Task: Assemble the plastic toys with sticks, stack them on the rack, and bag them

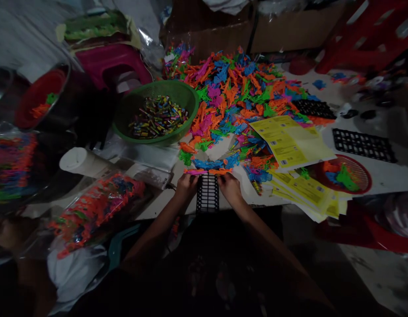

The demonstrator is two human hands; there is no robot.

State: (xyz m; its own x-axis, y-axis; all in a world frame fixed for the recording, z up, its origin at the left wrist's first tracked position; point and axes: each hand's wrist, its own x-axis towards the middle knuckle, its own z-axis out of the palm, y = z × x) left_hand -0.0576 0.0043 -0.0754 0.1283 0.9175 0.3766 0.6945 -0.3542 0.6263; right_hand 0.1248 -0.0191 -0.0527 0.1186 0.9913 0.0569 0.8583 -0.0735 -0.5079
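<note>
My left hand (186, 186) and my right hand (229, 186) are at the far end of a black slotted rack (208, 191), one on each side. Closed fingers of the left hand pinch a pink plastic toy piece (194, 172). In the fingers of my right hand is an orange plastic toy piece (217, 171). Both pieces lie across the rack's far end; their exact shapes are too small to make out. Just beyond lie blue toy pieces (213, 164), at the near edge of a large heap of coloured plastic toys (233, 88).
A green basket (187, 132) of small wrapped sticks stands left of the heap. Yellow printed sheets (286, 145) and a red basket (364, 185) lie right. A bagged toy bundle (94, 211) and a white roll (83, 162) are left. Another person's hand (12, 233) shows far left.
</note>
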